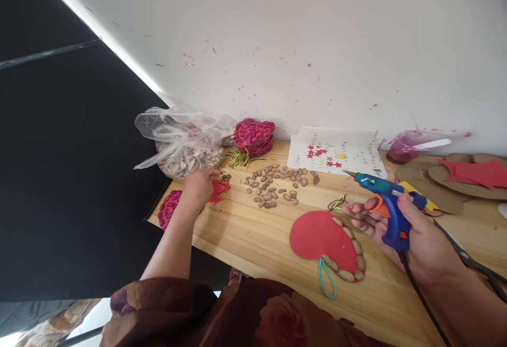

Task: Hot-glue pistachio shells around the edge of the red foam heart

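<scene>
My right hand (420, 241) is wrapped round a blue hot glue gun (396, 215) with an orange trigger, its nozzle pointing left. Left of it lies a red heart (312, 236), edged along its right side with tan peanut-like shells (357, 246); a turquoise cord loop (327, 281) comes off it. My left hand (200, 188) reaches to the table's far left, fingers bent and close together beside red paper scraps (218, 193). Whatever they hold is hidden. A clear plastic bag (186, 149) of shells stands just behind this hand. Loose shells (269, 195) are scattered mid-table.
Shell-covered purple and red pieces lie in a stack (253, 138) at the back and as a single piece (169, 209) at left. A written sheet (360, 151) carries small stars. At right are a pink-stained cup (402, 149), cardboard pieces (431, 191) and black scissors (471, 262).
</scene>
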Motion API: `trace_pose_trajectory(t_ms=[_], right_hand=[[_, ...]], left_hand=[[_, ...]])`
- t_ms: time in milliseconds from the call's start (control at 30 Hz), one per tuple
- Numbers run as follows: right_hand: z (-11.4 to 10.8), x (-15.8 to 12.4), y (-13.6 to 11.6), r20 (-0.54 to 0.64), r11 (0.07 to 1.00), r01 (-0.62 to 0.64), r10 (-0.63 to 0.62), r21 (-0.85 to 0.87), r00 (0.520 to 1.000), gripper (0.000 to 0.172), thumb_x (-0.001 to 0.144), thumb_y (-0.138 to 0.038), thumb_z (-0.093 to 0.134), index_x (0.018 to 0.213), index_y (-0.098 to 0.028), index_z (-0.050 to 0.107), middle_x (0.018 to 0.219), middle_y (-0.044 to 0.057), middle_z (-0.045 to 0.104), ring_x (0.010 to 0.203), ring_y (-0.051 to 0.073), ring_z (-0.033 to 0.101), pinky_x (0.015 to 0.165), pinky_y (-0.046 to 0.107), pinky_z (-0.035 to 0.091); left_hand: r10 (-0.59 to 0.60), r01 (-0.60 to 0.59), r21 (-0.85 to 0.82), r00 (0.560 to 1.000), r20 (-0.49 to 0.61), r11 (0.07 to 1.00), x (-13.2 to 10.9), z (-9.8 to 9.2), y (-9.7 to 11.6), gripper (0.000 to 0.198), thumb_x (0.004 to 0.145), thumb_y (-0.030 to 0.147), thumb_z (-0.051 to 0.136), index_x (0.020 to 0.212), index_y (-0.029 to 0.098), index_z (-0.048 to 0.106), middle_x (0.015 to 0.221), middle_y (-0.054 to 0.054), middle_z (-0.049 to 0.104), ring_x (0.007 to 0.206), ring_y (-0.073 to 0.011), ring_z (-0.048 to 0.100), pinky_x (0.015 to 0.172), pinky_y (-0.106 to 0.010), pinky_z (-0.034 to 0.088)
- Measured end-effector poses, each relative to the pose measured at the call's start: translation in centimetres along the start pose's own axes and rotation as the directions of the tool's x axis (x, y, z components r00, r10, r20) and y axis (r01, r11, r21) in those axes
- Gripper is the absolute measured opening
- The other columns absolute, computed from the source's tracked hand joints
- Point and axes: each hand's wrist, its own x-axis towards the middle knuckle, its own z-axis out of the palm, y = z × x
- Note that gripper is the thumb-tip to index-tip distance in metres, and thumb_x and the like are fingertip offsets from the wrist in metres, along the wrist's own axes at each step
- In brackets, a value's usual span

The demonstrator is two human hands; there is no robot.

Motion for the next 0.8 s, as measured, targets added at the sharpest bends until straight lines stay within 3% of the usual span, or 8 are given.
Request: trace_pose_trajectory(t_ms=[200, 300, 633, 800], right_hand=[[-0.2, -0.1, -0.1, 0.009, 1.000, -0.004, 0.004, -0.031, 1.000, 0.042, 0.073, -0.060, 0.073, 0.082, -0.019, 0.074, 0.087, 0.010, 0.075, 0.092, 0.031, 0.074, 0.074, 0.036, 0.065], [-0.2, 0.0, -0.2, 0.015, 0.999, -0.006, 0.007, -0.034, 1.000, 0.042, 0.071, -0.060, 0.075, 0.080, -0.019, 0.074, 0.087, 0.010, 0.074, 0.091, 0.031, 0.074, 0.074, 0.036, 0.065], [-0.1, 0.0, -0.2, -0.032, 1.000, -0.006, 0.006, -0.016, 0.999, 0.042, 0.062, -0.059, 0.082, 0.076, -0.021, 0.073, 0.092, 0.011, 0.075, 0.093, 0.034, 0.073, 0.081, 0.045, 0.063], [0.1, -0.1, -0.5, -0.034, 0.999, -0.017, 0.015, -0.047, 0.999, 0.042, 0.060, -0.059, 0.082, 0.073, -0.021, 0.073, 0.093, 0.012, 0.075, 0.094, 0.036, 0.072, 0.081, 0.046, 0.064]], left_hand=[[-0.076, 0.066, -0.157, 0.995, -0.060, 0.985, -0.8, 0.2, -0.6, 0.030, 0.084, 0.022, 0.054, 0.097, 0.021, 0.081, 0.080, -0.004, 0.078, 0.075, -0.0231, 0.071, 0.080, -0.032, 0.053], [-0.101, 0.078, -0.232, 0.991, -0.090, 0.970, -0.7, 0.4, -0.8, 0.029, 0.082, 0.025, 0.056, 0.097, 0.021, 0.080, 0.085, -0.004, 0.079, 0.071, -0.0220, 0.069, 0.079, -0.032, 0.053], [-0.122, 0.121, -0.540, 0.992, 0.034, 0.833, -0.7, 0.8, -0.8, 0.038, 0.080, 0.035, 0.057, 0.105, 0.015, 0.076, 0.071, -0.003, 0.072, 0.055, -0.0150, 0.055, 0.055, -0.025, 0.044], [-0.109, 0.106, -0.549, 0.994, 0.028, 0.829, -0.6, 1.3, -1.3, 0.035, 0.079, 0.030, 0.052, 0.101, 0.017, 0.076, 0.072, -0.002, 0.069, 0.054, -0.0153, 0.052, 0.056, -0.027, 0.043]])
